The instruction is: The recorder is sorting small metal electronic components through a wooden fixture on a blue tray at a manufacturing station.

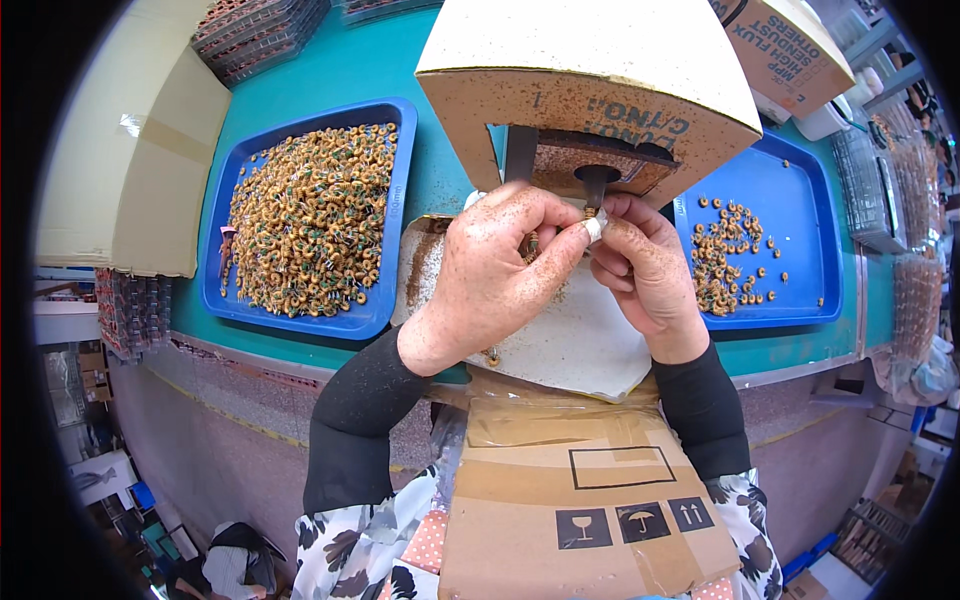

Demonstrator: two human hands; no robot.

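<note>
My left hand [490, 275] and my right hand [655, 270] meet below the cut-out front of a cardboard box cover [600, 95]. Both are closed, thumbs and fingers pinching a small copper-wound coil [591, 212] at the tip of a dark rod [594, 185] under the cover. White wrapping shows at the pinching fingertips. Another small ring coil [531, 245] sits within the curl of my left fingers. Brown specks dust both hands. Below them lies a white sheet [570, 340], with a loose coil near its left edge.
On the green table [290, 60], a blue tray [400, 215] heaped with wound ring coils stands left. A second blue tray [825, 220] with fewer coils stands right. A taped cardboard box [560, 480] is close against my body. Another carton [130, 150] rises far left.
</note>
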